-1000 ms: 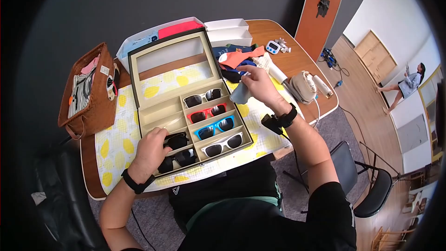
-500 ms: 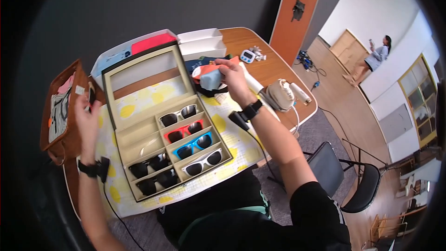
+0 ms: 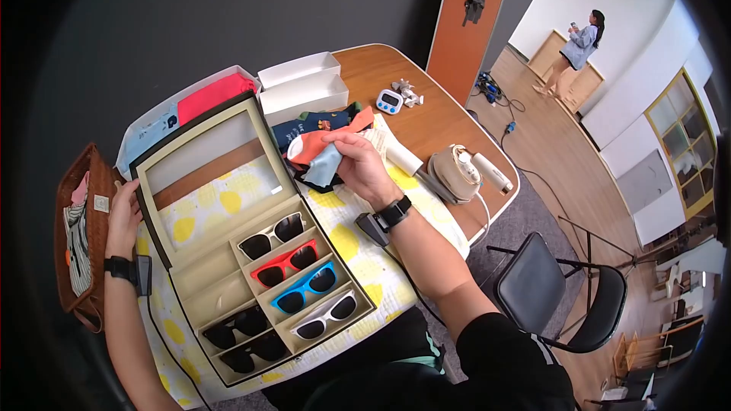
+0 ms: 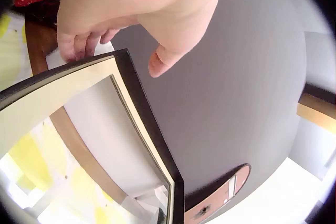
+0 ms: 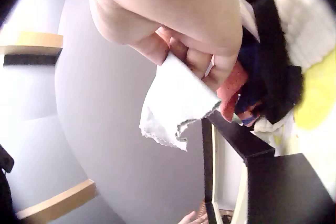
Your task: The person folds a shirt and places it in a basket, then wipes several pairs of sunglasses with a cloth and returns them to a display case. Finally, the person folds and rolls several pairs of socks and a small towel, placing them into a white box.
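Note:
A sunglasses case (image 3: 217, 265) lies on a yellow-patterned cloth with its windowed lid (image 3: 268, 143) raised. Inside are red sunglasses (image 3: 285, 264), blue sunglasses (image 3: 304, 289), two white-framed pairs and two black pairs (image 3: 237, 326) in separate compartments. My left hand (image 3: 123, 217) is beside the lid's left edge, fingers loosely bent at its corner (image 4: 122, 56) and thumb held apart. Over the pile of socks, my right hand (image 3: 365, 173) pinches a small light blue-grey cleaning cloth (image 5: 178, 98) with a zigzag edge; it hangs down from the fingertips.
A brown basket (image 3: 97, 259) with folded clothes stands at the left. Behind the case are a bin of folded fabric (image 3: 145, 137) and white boxes (image 3: 304, 95). Socks (image 3: 308, 141), a timer (image 3: 389, 101) and a beige corded device (image 3: 454, 175) occupy the right side. A folding chair (image 3: 531, 281) stands beyond.
My left hand has left the black sunglasses in the front compartments and moved back to the lid's left edge. The right hand has carried the cleaning cloth over the socks. The view has turned.

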Demonstrator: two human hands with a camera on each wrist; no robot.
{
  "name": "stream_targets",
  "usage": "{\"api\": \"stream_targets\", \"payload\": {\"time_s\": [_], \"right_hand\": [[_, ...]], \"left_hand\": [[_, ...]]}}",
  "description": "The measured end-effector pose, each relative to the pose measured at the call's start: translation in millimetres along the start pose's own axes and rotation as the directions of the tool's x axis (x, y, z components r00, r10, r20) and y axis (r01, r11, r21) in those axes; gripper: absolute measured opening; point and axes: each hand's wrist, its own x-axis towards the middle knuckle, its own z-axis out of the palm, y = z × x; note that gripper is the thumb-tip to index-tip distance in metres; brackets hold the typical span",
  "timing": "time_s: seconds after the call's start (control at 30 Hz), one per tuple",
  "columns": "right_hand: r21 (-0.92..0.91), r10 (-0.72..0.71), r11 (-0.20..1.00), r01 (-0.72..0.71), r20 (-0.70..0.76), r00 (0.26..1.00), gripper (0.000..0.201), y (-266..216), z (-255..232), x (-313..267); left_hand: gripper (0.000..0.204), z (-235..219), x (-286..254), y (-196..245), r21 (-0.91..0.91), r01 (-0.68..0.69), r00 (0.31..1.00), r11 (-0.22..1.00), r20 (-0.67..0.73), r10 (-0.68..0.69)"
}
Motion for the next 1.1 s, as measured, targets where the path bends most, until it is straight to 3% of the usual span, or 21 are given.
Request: {"api": "stream_targets", "payload": {"time_s": [0.03, 0.07, 0.13, 0.27, 0.33, 0.37, 0.4, 0.47, 0.53, 0.57, 0.6, 0.67, 0.73, 0.8, 0.87, 0.9, 1.03, 1.07, 1.1], "right_hand": [[0.049, -0.012, 0.999, 0.011, 0.013, 1.0, 0.024, -1.8, -1.1, 0.1], [0.06, -0.014, 0.998, 0.012, 0.021, 1.0, 0.024, -2.5, -3.2, 0.8], [0.113, 0.034, 0.993, -0.03, -0.03, 0.999, 0.024, -2.8, -12.3, -2.9], [0.15, 0.022, 0.989, -0.003, -0.126, 0.992, 0.022, -3.3, -19.6, -1.7], [0.163, 0.013, 0.987, 0.009, -0.134, 0.991, 0.023, -4.7, -23.9, -0.8], [0.173, 0.006, 0.985, 0.018, -0.138, 0.99, 0.023, -4.7, -25.4, -0.1], [0.177, 0.007, 0.984, 0.016, -0.128, 0.992, 0.023, -4.8, -26.5, 0.0], [0.209, 0.019, 0.978, 0.02, -0.183, 0.983, 0.022, -5.6, -29.1, 0.1], [0.239, 0.017, 0.971, 0.024, -0.166, 0.986, 0.023, -2.6, -34.2, 2.0], [0.261, 0.022, 0.965, 0.028, -0.185, 0.982, 0.023, -1.7, -34.1, 2.0], [0.283, 0.028, 0.959, 0.032, -0.204, 0.979, 0.023, -1.3, -34.2, 2.9], [0.273, 0.028, 0.962, 0.026, -0.19, 0.981, 0.024, -1.0, -32.3, 1.5], [0.264, 0.033, 0.964, 0.015, -0.177, 0.984, 0.024, -1.4, -34.1, 0.3], [0.295, 0.04, 0.955, 0.001, -0.132, 0.99, 0.026, 1.9, -40.8, 4.4], [0.289, 0.048, 0.957, -0.003, -0.147, 0.988, 0.027, -0.1, -38.5, 3.4], [0.274, 0.053, 0.962, -0.01, -0.152, 0.987, 0.027, -1.1, -40.0, 4.5], [0.247, 0.055, 0.969, -0.017, -0.147, 0.988, 0.03, -4.5, -33.4, 1.0], [0.251, 0.063, 0.968, -0.026, -0.143, 0.988, 0.03, -3.5, -35.7, 1.6], [0.25, 0.056, 0.968, -0.025, -0.117, 0.992, 0.03, -2.8, -38.3, 2.1]], "left_hand": [[0.037, -2.5, 11.2, -2.6, -0.012, 0.034, 0.998, 0.999, 0.055, -0.034], [0.029, -34.8, 67.9, -31.8, -0.155, -0.03, 0.998, 0.987, 0.049, 0.038], [0.022, -30.5, 78.9, -32.0, -0.219, -0.025, 0.999, 0.975, 0.035, 0.034], [0.017, 7.2, 36.1, 4.6, -0.275, -0.088, 0.995, 0.957, -0.065, 0.073], [0.016, 26.8, 3.3, 30.5, -0.244, -0.202, 0.961, 0.949, -0.237, 0.143], [0.018, 9.0, 7.1, 31.1, -0.19, -0.301, 0.945, 0.935, -0.192, 0.265], [0.018, 1.5, -1.4, 32.2, -0.187, -0.309, 0.941, 0.932, -0.2, 0.272], [0.025, 22.5, -58.0, 62.6, -0.166, -0.457, 0.889, 0.874, -0.092, 0.448], [0.029, 36.5, -110.8, 81.9, -0.011, -0.597, 0.802, 0.802, -0.038, 0.596], [0.031, 23.5, -127.9, 90.6, 0.102, -0.594, 0.803, 0.798, 0.133, 0.581], [0.035, 21.1, -144.3, 89.0, 0.255, -0.682, 0.728, 0.686, 0.149, 0.669], [0.04, 0.0, -170.4, 86.2, 0.464, -0.709, 0.676, 0.532, 0.23, 0.7], [0.047, -11.3, -210.1, 79.2, 0.614, -0.648, 0.697, 0.451, 0.239, 0.676], [0.042, -2.6, -259.2, 77.6, 0.696, -0.606, 0.77, 0.384, 0.392, 0.504], [0.038, 15.6, -289.5, 65.4, 0.633, -0.698, 0.691, 0.335, 0.471, 0.548], [0.039, 15.3, -299.1, 56.1, 0.65, -0.693, 0.692, 0.312, 0.478, 0.541], [0.07, 7.4, -324.4, 21.7, 0.681, -0.689, 0.711, 0.246, 0.572, 0.409], [0.081, 7.6, -328.2, 12.9, 0.674, -0.695, 0.71, 0.251, 0.587, 0.388], [0.105, 3.2, -328.3, 5.1, 0.664, -0.719, 0.688, 0.204, 0.641, 0.339]]}}
